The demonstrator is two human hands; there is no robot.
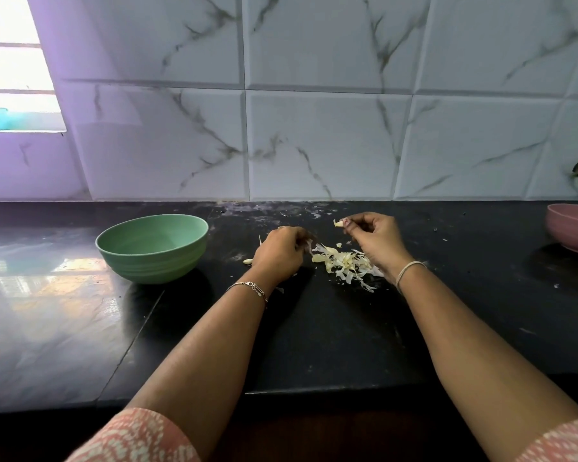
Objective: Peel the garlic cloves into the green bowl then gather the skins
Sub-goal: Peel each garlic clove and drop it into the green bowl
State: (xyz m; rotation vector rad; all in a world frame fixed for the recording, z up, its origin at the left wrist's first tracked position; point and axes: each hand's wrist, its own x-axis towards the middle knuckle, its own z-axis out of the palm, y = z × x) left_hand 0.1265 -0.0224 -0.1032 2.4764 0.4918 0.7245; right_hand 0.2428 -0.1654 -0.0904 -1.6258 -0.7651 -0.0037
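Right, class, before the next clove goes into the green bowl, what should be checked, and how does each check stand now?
1. Upright green bowl, left of the hands: ok.
2. Grip of the right hand on the garlic piece: ok.
3. That piece fully peeled: cannot tell.
4. The left hand free to help: cannot tell, fingers curled beside the skins.
5. No loose clove outside the bowl: not ok, one lies beside the left hand.
6. Skins in one pile: not ok, bits lie scattered.
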